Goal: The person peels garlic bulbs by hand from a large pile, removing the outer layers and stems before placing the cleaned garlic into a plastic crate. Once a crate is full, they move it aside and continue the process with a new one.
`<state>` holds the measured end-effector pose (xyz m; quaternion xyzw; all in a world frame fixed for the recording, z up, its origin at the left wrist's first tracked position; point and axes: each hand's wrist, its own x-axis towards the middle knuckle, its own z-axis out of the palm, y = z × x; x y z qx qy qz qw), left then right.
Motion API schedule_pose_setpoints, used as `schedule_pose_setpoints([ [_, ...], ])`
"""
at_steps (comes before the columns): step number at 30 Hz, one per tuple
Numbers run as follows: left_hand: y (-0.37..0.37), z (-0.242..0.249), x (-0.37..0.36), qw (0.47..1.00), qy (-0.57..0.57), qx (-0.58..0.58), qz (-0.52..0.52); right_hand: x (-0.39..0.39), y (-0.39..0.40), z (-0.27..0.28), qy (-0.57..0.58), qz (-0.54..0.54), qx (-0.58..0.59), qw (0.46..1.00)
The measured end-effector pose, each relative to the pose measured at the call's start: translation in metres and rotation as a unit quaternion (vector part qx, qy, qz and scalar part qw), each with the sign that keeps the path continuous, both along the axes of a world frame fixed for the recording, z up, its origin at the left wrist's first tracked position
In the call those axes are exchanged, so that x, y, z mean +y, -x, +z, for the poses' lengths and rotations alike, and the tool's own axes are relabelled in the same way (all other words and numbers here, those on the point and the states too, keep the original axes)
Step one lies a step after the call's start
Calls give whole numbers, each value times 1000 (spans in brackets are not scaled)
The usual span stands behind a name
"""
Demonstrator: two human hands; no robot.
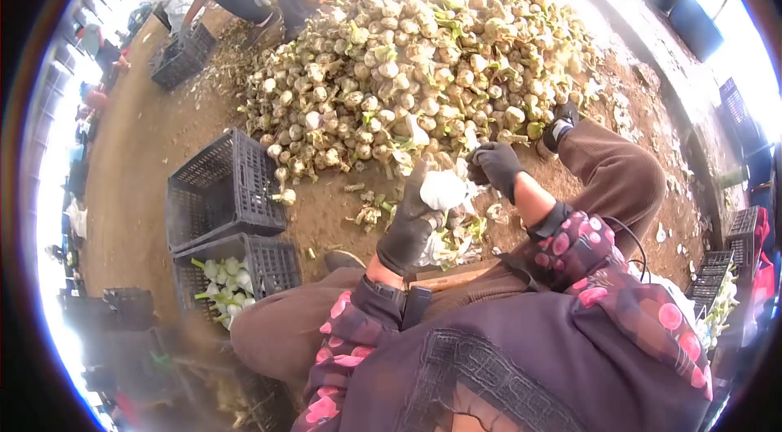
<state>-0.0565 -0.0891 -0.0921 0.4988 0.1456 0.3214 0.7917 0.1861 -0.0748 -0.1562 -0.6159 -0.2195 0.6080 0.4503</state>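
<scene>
The left grip (417, 208) is clamping on a white garlic bulb (444, 190); the right grip (494, 167) is hovering beside it, its fingers' closure unclear.

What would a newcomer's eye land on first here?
The big heap of garlic on the ground, filling the upper middle. Next, the bright white bulb in the dark-gloved left hand, with the gloved right hand close by. Then, at left, a black crate holding pale bulbs with green stems.
</scene>
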Motion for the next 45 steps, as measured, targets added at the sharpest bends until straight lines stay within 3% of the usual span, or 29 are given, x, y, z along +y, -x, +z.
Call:
schedule_pose_setpoints([
  [1,-2,-3,1,1000,-1,-2,0,-7,-2,-7,-10,-2,22,1000],
  [3,-10,-3,0,996,-48,40,64,-23,31,48,-73,1,36,997],
  [4,-12,-20,2,996,-9,49,74,-33,52,48,-285,7,-38,958],
  [5,-11,-20,1,984,-107,105,97,-38,66,87,-197,135,-121,964],
  [6,-9,-17,1,988,-40,128,79,-22,58,70,-181,242,-310,901],
  [7,-5,-15,1,986,26,152,57,-3,43,36,-150,336,-483,795],
  [9,16,-26,6,971,97,203,81,26,12,-8,-46,530,-570,626],
  [10,30,-33,9,969,43,196,147,37,-5,-9,-100,667,-604,425],
  [11,44,-39,16,959,-7,188,214,45,-33,-20,-175,683,-614,354],
  [12,63,-22,24,942,40,178,281,76,-85,-113,-171,632,-613,443],
  [14,106,-6,42,888,111,113,433,87,-142,-50,-227,683,-639,271],
  [17,174,-27,56,762,175,-31,622,111,-196,-19,73,571,-742,343],
  [19,201,-36,60,675,224,-58,700,129,-251,-54,53,406,-785,465],
  [20,202,-38,62,641,251,-49,723,136,-241,-29,54,403,-788,462],
  [21,197,-42,60,626,269,-33,731,141,-225,-5,67,192,-717,666],
  [22,190,-45,61,625,277,-16,730,149,-214,11,71,-37,-579,811],
  [23,173,-41,62,645,264,-9,717,160,-219,6,16,-36,-658,752],
  [25,138,-37,64,700,224,12,678,186,-216,14,-32,-64,-599,798],
  [27,122,-43,70,778,183,71,597,221,-224,6,-47,-77,-652,753],
  [29,96,-40,80,805,178,118,554,247,-237,-13,-44,-71,-666,741],
  [31,72,-39,82,825,183,158,511,269,-252,-31,79,-28,-632,770],
  [35,38,-39,87,858,170,199,441,254,-238,-36,-97,-168,-682,705],
  [38,17,-40,90,884,152,206,391,218,-194,-17,-114,-31,-735,668],
  [39,13,-40,91,894,139,204,375,203,-183,-13,-244,41,-622,743],
  [40,6,-40,92,902,128,201,360,179,-151,15,-242,14,-498,833],
  [41,0,-39,90,911,113,201,342,172,-143,5,-294,90,-357,882],
  [42,-5,-37,88,918,101,198,329,165,-123,31,-430,226,-615,621],
  [44,-12,-32,84,927,72,201,308,135,-74,70,-252,259,-309,880],
  [45,-14,-28,79,929,65,203,301,127,-56,80,-279,321,-294,856],
])
